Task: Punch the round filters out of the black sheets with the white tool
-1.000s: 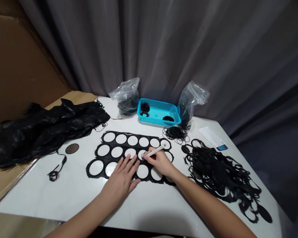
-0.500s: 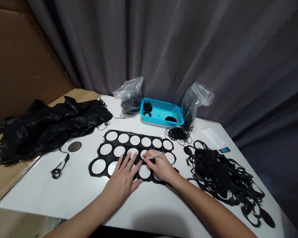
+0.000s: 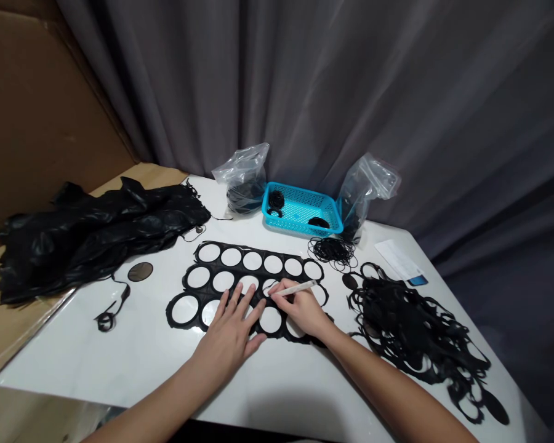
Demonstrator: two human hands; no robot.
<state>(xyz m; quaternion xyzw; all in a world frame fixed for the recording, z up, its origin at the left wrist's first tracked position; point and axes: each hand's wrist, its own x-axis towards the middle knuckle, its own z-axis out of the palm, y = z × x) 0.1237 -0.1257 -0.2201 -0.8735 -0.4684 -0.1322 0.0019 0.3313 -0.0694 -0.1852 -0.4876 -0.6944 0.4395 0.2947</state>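
Black rubbery sheet (image 3: 241,258), punched with three rows of round holes, lies flat on the white surface (image 3: 120,351), directly in front of the person, its long axis running left to right. The hands are both on it. The left hand (image 3: 226,341) is spread flat, fingers fanned and pressing down on the sheet's near edge, around the lower holes. The right hand (image 3: 302,307) pinches a slim white pen (image 3: 295,288) between thumb and fingers, its tip at the edge of a hole in the sheet's middle row. The right hand is nearer that hole, and the pen's back end points toward the sheet's far right corner.

Beyond the sheet sits a blue plastic basket (image 3: 300,231) holding small black coils, with a clear plastic bag (image 3: 244,169) on one side and another (image 3: 367,187) on the other. A loose coil of black cord (image 3: 332,251) lies just past the sheet's far right corner. To the sheet's left is a heap of black scraps (image 3: 106,227), and to its right a tangle of cut black strips (image 3: 410,332).
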